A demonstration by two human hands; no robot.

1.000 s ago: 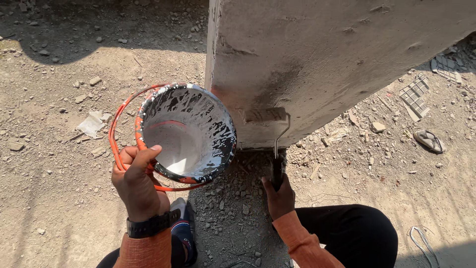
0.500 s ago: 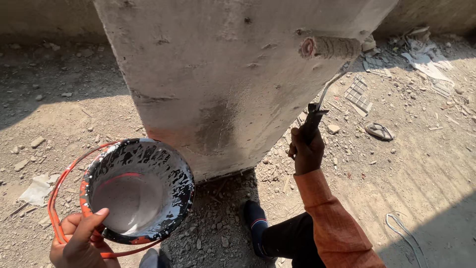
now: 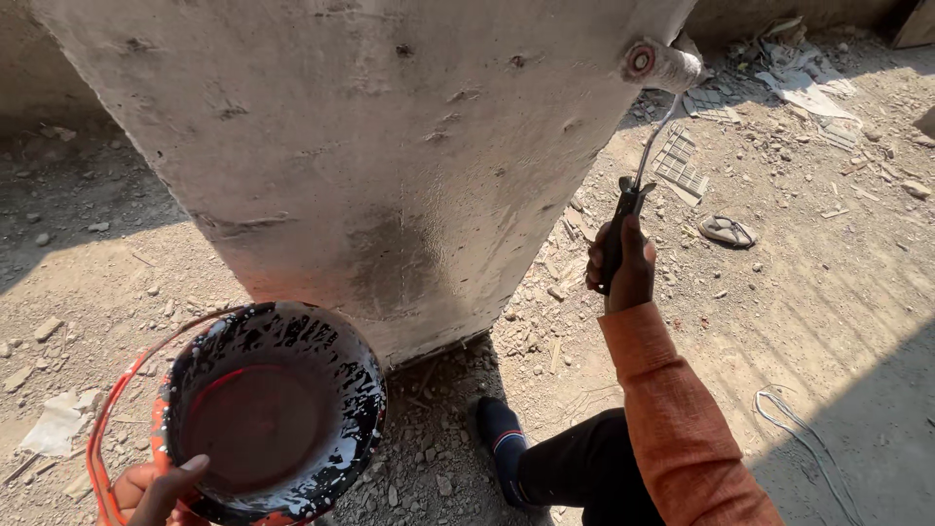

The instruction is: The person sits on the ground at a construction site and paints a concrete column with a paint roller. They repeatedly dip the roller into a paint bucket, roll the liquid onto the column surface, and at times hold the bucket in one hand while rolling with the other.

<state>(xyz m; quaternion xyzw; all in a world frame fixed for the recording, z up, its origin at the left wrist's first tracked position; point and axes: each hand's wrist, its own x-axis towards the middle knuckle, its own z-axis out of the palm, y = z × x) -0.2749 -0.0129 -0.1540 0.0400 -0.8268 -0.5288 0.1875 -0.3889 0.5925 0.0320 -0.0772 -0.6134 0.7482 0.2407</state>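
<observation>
Overhead, right hand [image 3: 623, 263] grips paint roller [image 3: 662, 68] (against concrete column [image 3: 390, 146]).

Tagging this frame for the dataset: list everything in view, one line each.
concrete column: 1, grey, upper centre, a darker patch near its base
paint roller: 1, pale sleeve on a wire frame with a black grip, pressed against the column's right edge
bucket: 1, orange with an orange wire handle, inside spattered black and white, lower left
sandal: 1, grey, on the ground at right
cable: 1, pale, looped on the ground at lower right
paper scraps: several, whitish, far left and upper right
ground: dirt with stones and rubble, partly shaded
foot: 1, dark sock, below the column
left hand: on the bucket's rim
right hand: orange sleeve, gripping the roller's handle
</observation>
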